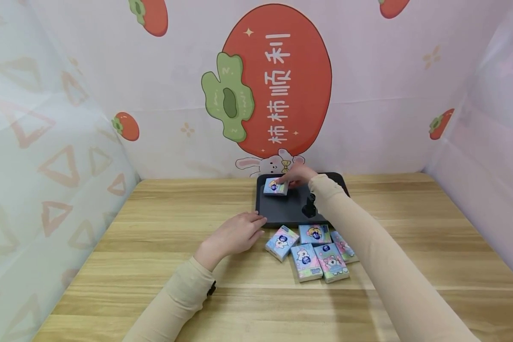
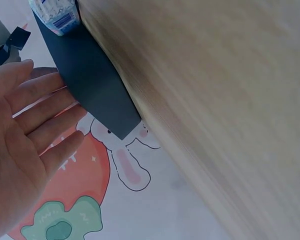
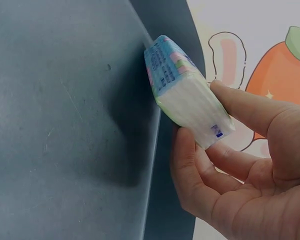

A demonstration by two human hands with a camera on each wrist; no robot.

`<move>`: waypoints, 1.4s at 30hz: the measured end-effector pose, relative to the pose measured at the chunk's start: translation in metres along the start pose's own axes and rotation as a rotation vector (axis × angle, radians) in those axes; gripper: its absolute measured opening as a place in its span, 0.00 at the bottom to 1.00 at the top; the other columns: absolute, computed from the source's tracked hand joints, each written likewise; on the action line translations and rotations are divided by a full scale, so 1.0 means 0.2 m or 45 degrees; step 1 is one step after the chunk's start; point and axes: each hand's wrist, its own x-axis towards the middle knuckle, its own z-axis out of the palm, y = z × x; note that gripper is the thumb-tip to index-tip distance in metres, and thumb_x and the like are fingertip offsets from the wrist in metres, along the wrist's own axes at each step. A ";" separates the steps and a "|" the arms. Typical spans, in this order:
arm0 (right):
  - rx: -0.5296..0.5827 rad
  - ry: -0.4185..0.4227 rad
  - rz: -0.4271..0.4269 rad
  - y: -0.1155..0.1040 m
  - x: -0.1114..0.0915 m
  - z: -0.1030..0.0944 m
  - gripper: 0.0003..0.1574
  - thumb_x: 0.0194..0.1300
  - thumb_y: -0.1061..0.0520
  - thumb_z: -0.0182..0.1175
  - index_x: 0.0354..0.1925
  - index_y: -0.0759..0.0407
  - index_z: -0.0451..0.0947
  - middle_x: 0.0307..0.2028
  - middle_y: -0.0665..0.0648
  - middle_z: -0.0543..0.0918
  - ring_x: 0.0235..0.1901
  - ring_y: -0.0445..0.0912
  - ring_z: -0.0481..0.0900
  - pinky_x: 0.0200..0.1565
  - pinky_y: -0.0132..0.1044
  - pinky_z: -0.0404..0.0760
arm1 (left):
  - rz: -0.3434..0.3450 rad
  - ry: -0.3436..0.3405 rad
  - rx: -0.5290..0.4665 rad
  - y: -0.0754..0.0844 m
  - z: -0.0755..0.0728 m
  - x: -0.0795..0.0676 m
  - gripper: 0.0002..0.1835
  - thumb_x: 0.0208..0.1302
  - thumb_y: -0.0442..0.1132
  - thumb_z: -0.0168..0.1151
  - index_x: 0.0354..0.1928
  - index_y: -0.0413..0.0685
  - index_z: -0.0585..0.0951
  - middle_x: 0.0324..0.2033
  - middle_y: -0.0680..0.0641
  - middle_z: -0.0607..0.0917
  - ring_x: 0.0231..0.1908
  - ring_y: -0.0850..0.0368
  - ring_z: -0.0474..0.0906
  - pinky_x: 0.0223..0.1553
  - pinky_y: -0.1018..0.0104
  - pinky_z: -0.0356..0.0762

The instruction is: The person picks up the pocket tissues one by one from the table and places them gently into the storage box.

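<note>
Grip of the right hand (image 1: pixel 300 175): thumb and fingers pinch one printed tissue pack (image 1: pixel 275 186) at the far left corner of the dark tray (image 1: pixel 280 209); whether the pack rests on the tray cannot be told. Grip of the left hand (image 1: pixel 238 232): relaxed, fingers extended to the tray's left edge near its front corner. Five similar packs (image 1: pixel 306 262) lie grouped on the wooden bench (image 1: pixel 175 256), just before the tray. Behind: a pale backdrop (image 1: pixel 171 71) with a large red fruit.
</note>
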 end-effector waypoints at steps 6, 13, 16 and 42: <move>0.051 0.023 0.031 -0.03 0.00 0.03 0.56 0.55 0.52 0.70 0.66 0.61 0.41 0.59 0.65 0.67 0.49 0.53 0.77 0.55 0.43 0.80 | 0.002 -0.001 -0.001 0.00 0.00 0.00 0.21 0.71 0.45 0.52 0.60 0.42 0.76 0.58 0.42 0.78 0.61 0.48 0.72 0.63 0.55 0.70; 0.044 0.052 0.023 -0.04 -0.01 0.05 0.48 0.55 0.53 0.70 0.63 0.63 0.53 0.56 0.64 0.71 0.50 0.53 0.79 0.55 0.41 0.79 | -0.006 -0.008 -0.013 0.00 0.00 0.00 0.21 0.71 0.46 0.52 0.60 0.42 0.76 0.58 0.42 0.78 0.61 0.48 0.72 0.63 0.55 0.70; 0.037 0.058 0.015 -0.04 -0.01 0.06 0.43 0.56 0.54 0.69 0.61 0.65 0.58 0.55 0.64 0.73 0.49 0.53 0.80 0.55 0.41 0.79 | -0.004 -0.001 -0.011 0.00 0.00 0.00 0.21 0.71 0.46 0.52 0.60 0.42 0.76 0.58 0.42 0.78 0.61 0.48 0.72 0.63 0.55 0.70; 0.094 0.142 -0.036 -0.02 0.02 0.08 0.49 0.53 0.58 0.70 0.65 0.62 0.52 0.56 0.64 0.73 0.51 0.55 0.79 0.58 0.46 0.77 | 0.009 -0.007 0.009 0.00 0.00 0.00 0.22 0.71 0.46 0.50 0.60 0.42 0.76 0.58 0.42 0.78 0.62 0.48 0.71 0.64 0.56 0.69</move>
